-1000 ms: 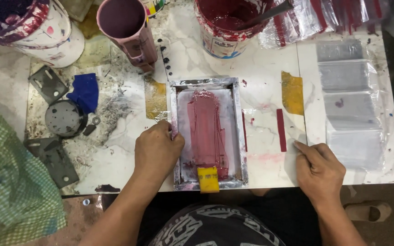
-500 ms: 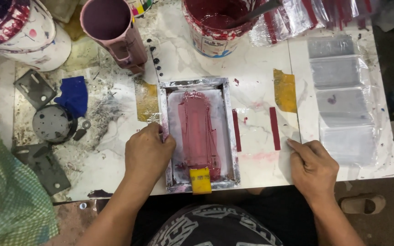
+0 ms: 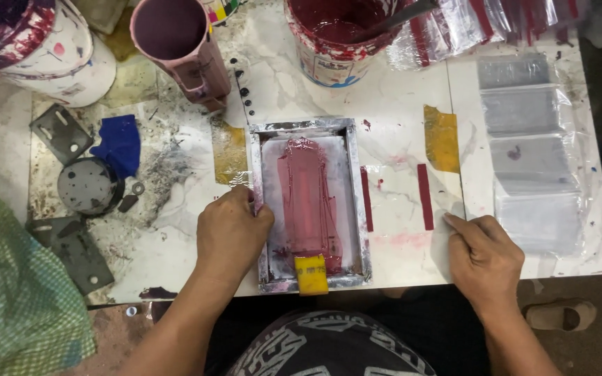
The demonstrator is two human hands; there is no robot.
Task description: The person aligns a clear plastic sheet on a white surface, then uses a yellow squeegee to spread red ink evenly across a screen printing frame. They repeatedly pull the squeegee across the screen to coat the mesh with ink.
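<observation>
Head view, looking down. My left hand (image 3: 230, 233) lies on the left rail of the screen frame (image 3: 309, 203), fingers curled over its edge and pinning it flat on the bench (image 3: 175, 230). My right hand (image 3: 483, 254) rests to the right of the frame, loosely closed with the forefinger extended, fingertips touching a clear film (image 3: 454, 216) on the bench; I cannot tell whether it grips the film or only presses it. Red ink (image 3: 306, 195) is spread down the middle of the mesh, and a yellow squeegee (image 3: 311, 274) sits at the near end of the frame, so I judge one pull as made. Two red printed bars (image 3: 424, 196) lie just right of the frame. Further right, a row of clear bags (image 3: 524, 146) shows no bars, so I judge much printing as left. A red paint bucket (image 3: 339, 35) and a pink cup (image 3: 179, 49) stand at the far side.
</observation>
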